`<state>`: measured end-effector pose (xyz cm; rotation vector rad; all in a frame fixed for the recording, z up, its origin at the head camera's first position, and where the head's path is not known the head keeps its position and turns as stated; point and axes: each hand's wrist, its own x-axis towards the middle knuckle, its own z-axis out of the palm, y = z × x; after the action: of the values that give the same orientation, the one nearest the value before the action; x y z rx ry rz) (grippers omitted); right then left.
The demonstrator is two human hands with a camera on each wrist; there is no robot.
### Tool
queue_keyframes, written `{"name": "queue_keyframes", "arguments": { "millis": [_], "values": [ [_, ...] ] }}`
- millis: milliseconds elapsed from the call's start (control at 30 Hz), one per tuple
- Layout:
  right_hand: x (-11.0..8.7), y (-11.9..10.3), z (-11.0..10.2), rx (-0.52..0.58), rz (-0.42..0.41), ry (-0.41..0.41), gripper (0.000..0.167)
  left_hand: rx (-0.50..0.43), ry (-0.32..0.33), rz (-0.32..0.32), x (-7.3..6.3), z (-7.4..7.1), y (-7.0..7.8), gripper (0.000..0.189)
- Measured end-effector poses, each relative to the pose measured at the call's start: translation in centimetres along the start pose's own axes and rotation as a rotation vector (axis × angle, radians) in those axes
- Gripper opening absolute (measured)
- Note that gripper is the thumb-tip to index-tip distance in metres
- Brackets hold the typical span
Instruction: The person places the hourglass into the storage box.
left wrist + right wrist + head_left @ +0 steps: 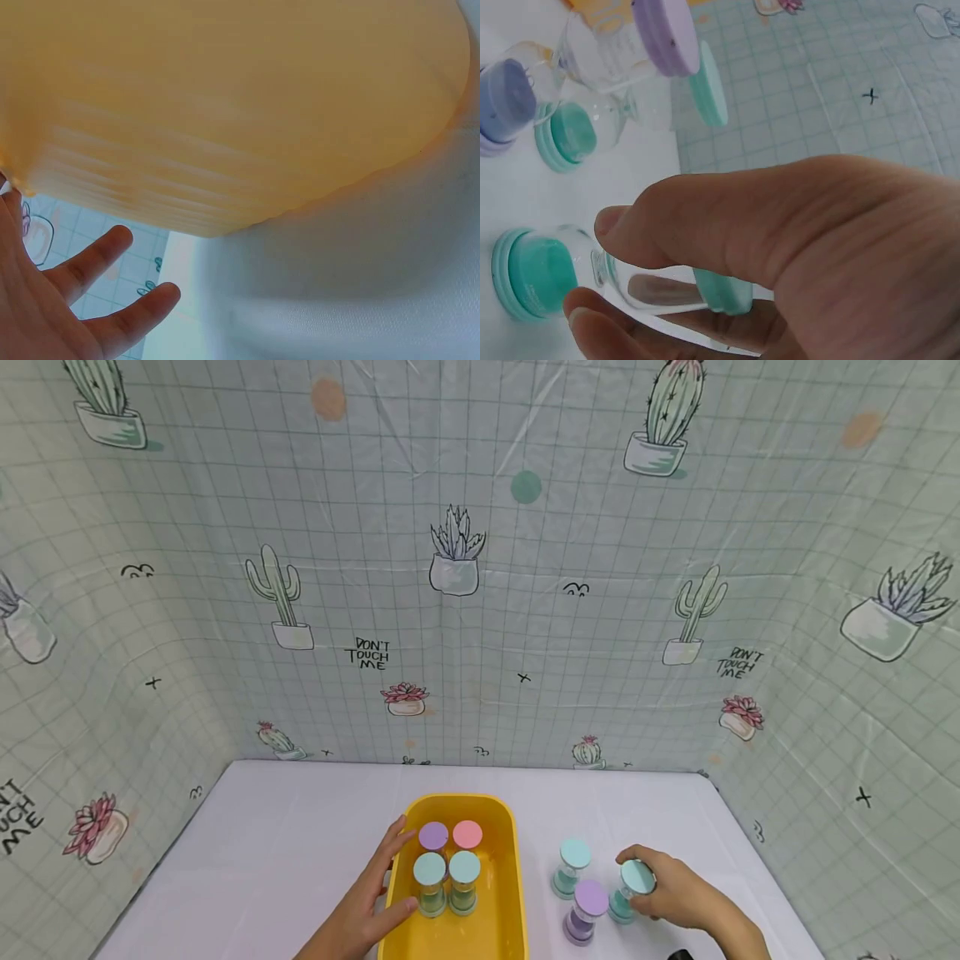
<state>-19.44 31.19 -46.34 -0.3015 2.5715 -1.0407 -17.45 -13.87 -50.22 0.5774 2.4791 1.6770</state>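
At the right, my right hand (675, 887) has its thumb and fingers around a teal-capped sand timer (637, 878) that stands on the table. In the right wrist view, teal sand fills that timer's lower bulb (544, 277). Just left of it stand a purple sand timer (590, 900) and another teal sand timer (574, 854). My left hand (367, 897) lies at the left side of a yellow tray (517, 893), fingers spread and thumb over the rim. Inside the tray stand two teal-capped timers (464, 867), a purple-capped timer (432, 836) and a pink-capped timer (467, 834).
The white table (300, 827) is bounded by a cactus-print cloth (480, 635) at the back and both sides. A small black object (680, 954) shows at the bottom edge, below my right hand. Timers occupy the tray's left and rear part.
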Motion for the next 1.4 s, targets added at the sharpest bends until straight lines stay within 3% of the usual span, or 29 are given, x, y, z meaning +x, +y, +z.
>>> {"name": "queue_keyframes", "arguments": {
  "millis": [400,767,1067,1400],
  "values": [
    [0.0,0.0,-0.1,0.011,-0.05,0.001,0.035,-0.019,-0.003,-0.024,0.1,0.0,0.1,0.07],
    [-0.1,0.1,-0.2,0.007,-0.054,0.014,0.037,-0.007,-0.009,-0.023,0.1,-0.1,0.4,0.07],
    [-0.4,-0.9,-1.1,0.06,-0.048,0.045,0.044,-0.061,-0.018,-0.045,-0.3,0.3,0.3,0.071],
    [-0.1,-3.8,-3.4,0.037,-0.11,0.143,0.047,-0.018,-0.007,-0.032,0.0,-0.1,0.2,0.071]
  ]
}}
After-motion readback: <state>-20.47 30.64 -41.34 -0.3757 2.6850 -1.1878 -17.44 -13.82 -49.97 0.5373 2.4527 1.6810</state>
